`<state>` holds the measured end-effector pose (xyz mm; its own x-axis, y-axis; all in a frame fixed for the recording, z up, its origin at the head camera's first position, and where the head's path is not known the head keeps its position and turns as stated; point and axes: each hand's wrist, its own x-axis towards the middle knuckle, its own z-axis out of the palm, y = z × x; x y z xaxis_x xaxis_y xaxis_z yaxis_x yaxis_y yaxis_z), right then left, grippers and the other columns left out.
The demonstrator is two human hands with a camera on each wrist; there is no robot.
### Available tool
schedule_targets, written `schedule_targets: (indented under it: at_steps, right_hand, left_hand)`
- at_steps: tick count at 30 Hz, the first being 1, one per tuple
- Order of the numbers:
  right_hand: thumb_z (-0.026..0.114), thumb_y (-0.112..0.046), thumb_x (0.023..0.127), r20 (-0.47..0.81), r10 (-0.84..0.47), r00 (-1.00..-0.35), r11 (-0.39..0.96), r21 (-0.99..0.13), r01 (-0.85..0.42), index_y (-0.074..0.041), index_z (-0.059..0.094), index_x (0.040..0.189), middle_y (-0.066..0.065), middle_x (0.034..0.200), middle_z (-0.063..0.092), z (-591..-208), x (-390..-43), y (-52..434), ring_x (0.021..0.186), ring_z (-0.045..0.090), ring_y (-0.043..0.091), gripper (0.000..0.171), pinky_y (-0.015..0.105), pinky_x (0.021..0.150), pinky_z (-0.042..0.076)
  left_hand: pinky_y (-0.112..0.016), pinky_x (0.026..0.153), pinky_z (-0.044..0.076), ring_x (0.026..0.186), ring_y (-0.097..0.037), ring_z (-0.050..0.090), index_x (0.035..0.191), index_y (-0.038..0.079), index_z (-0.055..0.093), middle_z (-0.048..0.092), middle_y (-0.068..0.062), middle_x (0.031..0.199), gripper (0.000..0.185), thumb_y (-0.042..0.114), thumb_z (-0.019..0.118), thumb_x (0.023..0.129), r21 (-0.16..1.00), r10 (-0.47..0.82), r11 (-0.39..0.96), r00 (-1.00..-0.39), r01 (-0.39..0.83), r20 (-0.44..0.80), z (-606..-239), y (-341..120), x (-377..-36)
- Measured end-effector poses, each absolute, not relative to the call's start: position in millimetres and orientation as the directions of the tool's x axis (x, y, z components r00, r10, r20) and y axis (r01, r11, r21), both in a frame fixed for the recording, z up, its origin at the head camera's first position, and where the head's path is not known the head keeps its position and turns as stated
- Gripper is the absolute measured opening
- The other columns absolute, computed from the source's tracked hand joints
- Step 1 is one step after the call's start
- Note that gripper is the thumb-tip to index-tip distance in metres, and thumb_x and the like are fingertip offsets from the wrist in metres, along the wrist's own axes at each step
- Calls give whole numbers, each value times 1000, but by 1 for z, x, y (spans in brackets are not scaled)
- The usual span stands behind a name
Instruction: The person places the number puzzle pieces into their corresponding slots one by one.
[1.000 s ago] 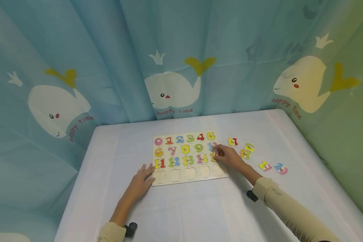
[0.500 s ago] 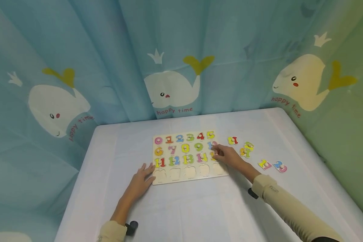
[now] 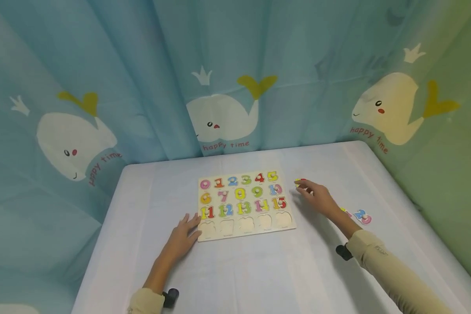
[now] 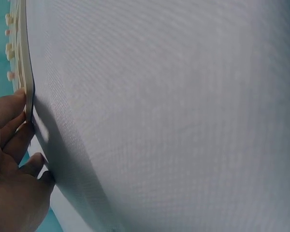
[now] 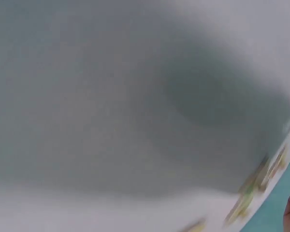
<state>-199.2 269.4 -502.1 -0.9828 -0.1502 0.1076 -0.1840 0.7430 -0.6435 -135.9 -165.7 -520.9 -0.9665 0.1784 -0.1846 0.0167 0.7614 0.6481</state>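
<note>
A pale wooden number puzzle board (image 3: 246, 224) lies on the table, with knobbed number pieces in its upper three rows and bare recesses in the bottom row. The 15 piece (image 3: 279, 203) sits at the right end of the third row. My left hand (image 3: 182, 237) rests at the board's left edge, and the left wrist view shows its fingertips touching the board's side (image 4: 26, 72). Over the loose pieces to the right hovers my right hand (image 3: 318, 196), fingers loosely bent and holding nothing. It partly covers the 18 piece (image 3: 299, 180) and hides other pieces beneath it.
A blue and pink 20 piece (image 3: 363, 216) lies right of my right forearm, beside a partly covered 17 piece (image 3: 348, 213). Blurred loose pieces (image 5: 239, 208) appear low in the right wrist view. A whale-print curtain (image 3: 223, 117) hangs behind the white table (image 3: 251, 274).
My right hand has left the 15 piece, which now shows fully on the board, and has moved right over the loose pieces. My left hand stays at the board's edge.
</note>
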Motion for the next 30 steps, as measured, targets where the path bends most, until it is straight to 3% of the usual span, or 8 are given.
schedule_targets:
  at_steps: [3,8,12,15,19,30]
  right_hand:
    - [55,-12,96,152,-115,-982,772,-608,-184,-2,59,121,15,106,65,-500,-196,295,83,56,25,27,34,61,45]
    - [57,-3,92,39,-146,-989,798,-587,-141,1,55,124,16,105,63,-499,-189,324,85,54,27,32,33,58,46]
    - [64,-2,87,-36,-212,-977,788,-597,-149,2,55,126,16,108,62,-504,-185,329,84,53,25,40,36,65,48]
    - [66,-1,85,-13,-221,-975,789,-589,-171,2,57,124,17,108,63,-509,-185,328,85,55,26,41,41,75,47]
    - [64,1,87,2,-183,-983,798,-584,-150,0,57,123,16,105,63,-514,-187,323,88,56,28,37,45,79,49]
    - [71,-11,84,57,-162,-985,766,-622,-162,0,60,118,4,83,54,-509,-192,285,76,49,19,37,31,62,43]
  left_hand:
    - [-63,104,19,136,-45,17,141,10,44,28,-19,149,52,21,60,92,652,177,758,-967,15,-184,-520,-166,-136]
    - [-63,104,19,136,-44,16,141,11,43,28,-18,149,53,22,60,93,647,171,762,-967,8,-190,-519,-168,-136]
    - [-62,104,20,137,-43,17,141,11,44,28,-18,149,52,21,60,92,646,169,763,-967,8,-188,-520,-167,-136]
    - [-61,105,20,137,-42,17,140,10,45,30,-17,149,52,20,61,92,657,176,754,-968,15,-179,-521,-166,-137]
    - [-60,105,19,137,-41,17,140,10,45,31,-15,148,52,20,61,92,658,177,753,-968,16,-180,-522,-164,-138]
    - [-58,106,20,137,-39,20,138,8,47,35,-14,146,46,14,57,94,647,201,760,-968,58,-150,-521,-167,-139]
